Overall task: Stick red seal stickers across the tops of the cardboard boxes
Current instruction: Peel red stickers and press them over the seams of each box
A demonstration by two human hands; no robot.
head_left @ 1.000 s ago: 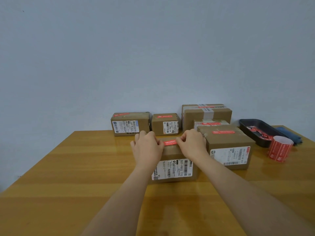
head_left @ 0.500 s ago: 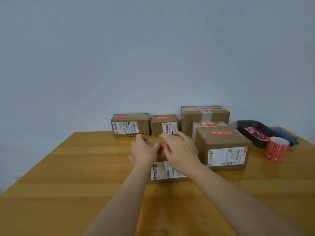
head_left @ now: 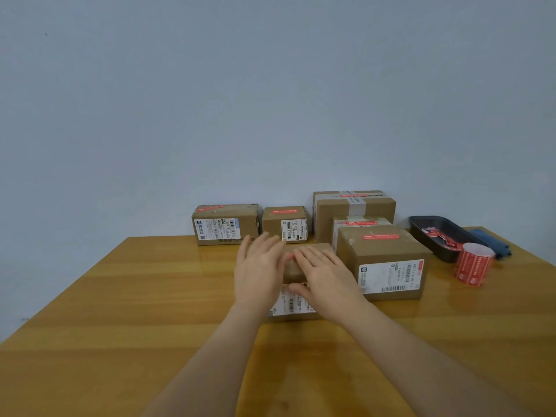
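A small cardboard box [head_left: 294, 271] with a white barcode label sits in the middle of the table. Both hands lie over its top with straight, spread fingers. My right hand [head_left: 323, 273] presses flat on the top, thumb over the front edge. My left hand [head_left: 259, 267] hovers or rests at the box's left end, slightly blurred. A sliver of the red seal sticker [head_left: 289, 256] shows between the hands; the remainder is hidden. A roll of red stickers [head_left: 473, 264] stands at the right.
A bigger box [head_left: 388, 263] with a red sticker stands right next to the small one. Several stickered boxes [head_left: 225, 224] line the wall behind. A black tray [head_left: 436, 233] with red scraps and a blue cloth [head_left: 493, 245] lie far right.
Both hands went from gripping the box ends with curled fingers to lying flat with fingers spread over the top. The red sticker, plainly visible before, is now mostly covered.
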